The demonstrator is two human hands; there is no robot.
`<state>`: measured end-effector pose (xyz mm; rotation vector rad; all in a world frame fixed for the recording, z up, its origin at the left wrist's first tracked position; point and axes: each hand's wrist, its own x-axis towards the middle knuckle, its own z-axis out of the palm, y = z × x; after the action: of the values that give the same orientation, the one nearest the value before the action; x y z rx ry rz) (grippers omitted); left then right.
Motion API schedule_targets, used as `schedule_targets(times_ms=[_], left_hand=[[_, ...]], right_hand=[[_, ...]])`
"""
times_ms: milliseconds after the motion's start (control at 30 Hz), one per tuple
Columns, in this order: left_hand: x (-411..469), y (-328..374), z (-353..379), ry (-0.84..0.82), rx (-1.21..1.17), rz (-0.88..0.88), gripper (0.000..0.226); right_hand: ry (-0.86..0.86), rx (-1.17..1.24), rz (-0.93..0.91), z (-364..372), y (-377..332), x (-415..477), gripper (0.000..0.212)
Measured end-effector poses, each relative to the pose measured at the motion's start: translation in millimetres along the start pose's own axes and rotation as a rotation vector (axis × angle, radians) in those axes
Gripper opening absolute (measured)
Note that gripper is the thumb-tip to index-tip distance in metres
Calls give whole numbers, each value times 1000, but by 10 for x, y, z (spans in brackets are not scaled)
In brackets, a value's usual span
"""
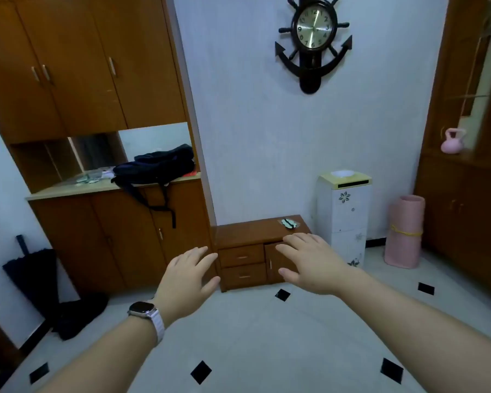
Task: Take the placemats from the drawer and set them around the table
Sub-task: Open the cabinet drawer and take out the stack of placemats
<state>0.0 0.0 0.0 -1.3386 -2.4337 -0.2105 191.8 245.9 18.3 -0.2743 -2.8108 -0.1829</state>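
Observation:
A low brown wooden cabinet (250,232) stands on the floor against the far wall. On its left side are an upper drawer (241,256) and a lower drawer (243,276), both closed, with a small door to their right. My left hand (186,282), a watch on its wrist, is stretched forward with fingers apart, empty, to the left of the drawers. My right hand (309,262) is also open and empty, held in front of the cabinet's right side. Both hands are still some way in front of the cabinet. No placemats or table are visible.
A tall wooden wardrobe (97,80) with a counter and a black bag (156,168) stands on the left. A folded umbrella (31,268) leans at its foot. Right of the cabinet are a white floral unit (343,211), a pink bin (404,231) and another wooden cupboard (465,208).

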Motion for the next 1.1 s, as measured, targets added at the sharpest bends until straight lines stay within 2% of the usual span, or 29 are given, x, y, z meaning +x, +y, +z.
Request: schedule_targets(times_ms=[233, 500, 767, 967, 1100], left_hand=[[240, 319, 73, 55, 33, 25, 58], [539, 233, 210, 54, 61, 15, 57], [1025, -446, 695, 29, 36, -10, 56], [1530, -1170, 1109, 9, -56, -21, 55], [1911, -1713, 1300, 28, -48, 19, 55]], right_hand=[[37, 10, -34, 52, 443, -108, 61], [21, 32, -47, 241, 699, 185, 58], [-53, 72, -44, 813, 564, 973, 63], [-145, 65, -26, 1188, 412, 1911, 69], [-135, 43, -13, 1381, 333, 2511, 63]])
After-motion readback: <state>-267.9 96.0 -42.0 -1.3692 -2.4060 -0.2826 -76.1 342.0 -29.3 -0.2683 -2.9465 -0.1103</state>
